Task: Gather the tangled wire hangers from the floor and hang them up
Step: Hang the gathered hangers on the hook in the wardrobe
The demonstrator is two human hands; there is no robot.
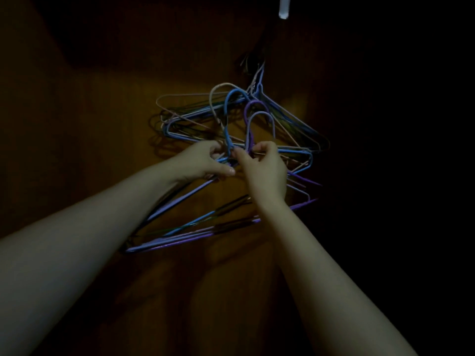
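A bundle of several wire hangers (195,222) in blue, purple and pink is held up in front of a dark wooden surface. Both hands meet at the necks just under the hooks. My left hand (205,160) grips the necks below a blue hook (231,95). My right hand (264,168) pinches the neck below a purple hook (259,115). Behind them, more hangers (290,116) hang from a dark rod or hook (257,62) at the upper middle.
The wooden panel (102,150) fills the left and middle of the view. A pale, glossy object (284,7) shows at the top edge. The right side is too dark to make out.
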